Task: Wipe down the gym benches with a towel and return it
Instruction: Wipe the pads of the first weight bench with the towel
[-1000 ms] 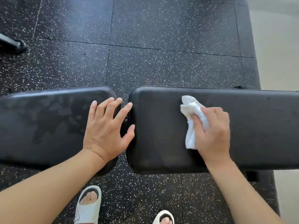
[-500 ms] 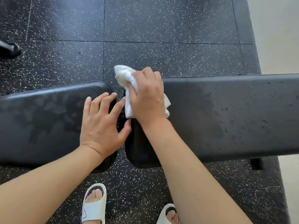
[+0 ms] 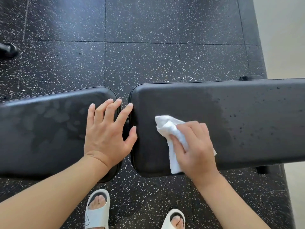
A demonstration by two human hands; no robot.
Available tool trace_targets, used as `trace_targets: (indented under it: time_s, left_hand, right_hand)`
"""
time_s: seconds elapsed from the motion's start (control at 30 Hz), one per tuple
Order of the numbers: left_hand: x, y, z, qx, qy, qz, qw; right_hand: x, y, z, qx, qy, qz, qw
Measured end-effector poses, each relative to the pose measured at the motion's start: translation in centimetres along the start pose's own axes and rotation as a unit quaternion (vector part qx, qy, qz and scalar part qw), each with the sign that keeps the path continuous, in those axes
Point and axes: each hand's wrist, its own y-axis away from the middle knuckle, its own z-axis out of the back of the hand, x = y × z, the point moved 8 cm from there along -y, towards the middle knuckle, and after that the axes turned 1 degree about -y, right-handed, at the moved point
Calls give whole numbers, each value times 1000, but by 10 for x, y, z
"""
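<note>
Two black padded bench sections lie end to end with a narrow gap between them. My left hand (image 3: 107, 134) rests flat, fingers spread, on the right end of the left pad (image 3: 41, 129), with the index finger and thumb reaching across the gap. My right hand (image 3: 194, 147) grips a crumpled white towel (image 3: 168, 128) and presses it on the left part of the right pad (image 3: 247, 116). Damp streaks show on the left pad; dark droplets dot the right pad further right.
The floor is black rubber tiles with white speckles (image 3: 148, 55). A black equipment foot (image 3: 8, 49) sits at the far left. Pale flooring (image 3: 283, 38) begins at the right edge. My feet in white slides (image 3: 97, 210) stand just below the gap.
My right hand has swept the towel from the far left corner of the right pad back toward me and to the right. The left hand has stayed in place.
</note>
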Motion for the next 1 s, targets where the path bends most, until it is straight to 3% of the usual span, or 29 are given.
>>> trace_targets:
  time_s: [0.17,0.27,0.47,0.7,0.87,1.0]
  left_hand:
    - [0,0,-1,4,-4,2,1000]
    - [0,0,-1,0,-7,0,1000]
    - [0,1,-2,0,-1,-5,1000]
    - [1,1,-5,3,-9,-5,1000]
    - [0,1,-5,-4,-13,-9,1000]
    - [0,1,-6,4,-14,-5,1000]
  right_hand:
    - [-14,-113,-20,-72,33,-98,992]
    - [-10,-151,-38,-49,60,-127,989]
    - [12,-78,-21,-54,4,-75,996]
    - [1,46,14,12,-21,-9,1000]
    - [-43,1,34,-28,2,-19,999]
    - [-80,-78,34,-96,52,-112,988]
